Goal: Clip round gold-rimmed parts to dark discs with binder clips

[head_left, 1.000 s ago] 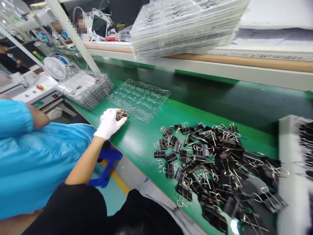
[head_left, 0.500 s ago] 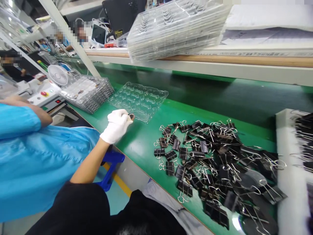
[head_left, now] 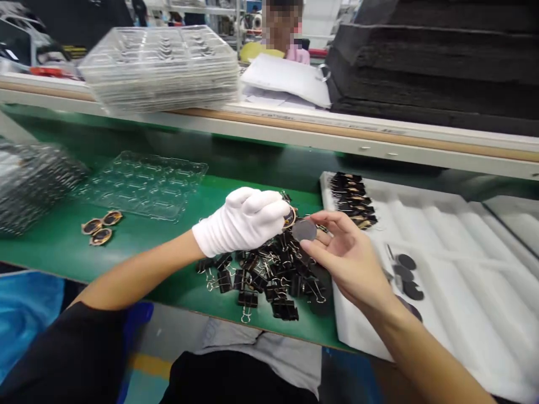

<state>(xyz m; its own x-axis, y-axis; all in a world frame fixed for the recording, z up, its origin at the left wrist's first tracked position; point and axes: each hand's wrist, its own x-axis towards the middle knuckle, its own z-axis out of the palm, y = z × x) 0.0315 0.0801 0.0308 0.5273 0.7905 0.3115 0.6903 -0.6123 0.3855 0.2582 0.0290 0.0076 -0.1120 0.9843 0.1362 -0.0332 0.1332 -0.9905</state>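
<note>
My left hand, in a white glove, is closed on a small round part with a gold-coloured rim and a dark inside. Its fingers cover much of the part. My bare right hand pinches a flat dark grey disc by its edge, close beside the round part. Below both hands lies a heap of black binder clips with wire handles. Three similar gold-rimmed parts rest on the green table to the left.
A clear plastic tray lies behind the three parts. On the right, a white foam tray holds a row of clips and several dark discs. Stacked clear trays and black foam occupy the shelf.
The view has swung right. My gloved hand has moved from near the clear tray to above the binder clips. My right hand has come into view with a grey disc.
</note>
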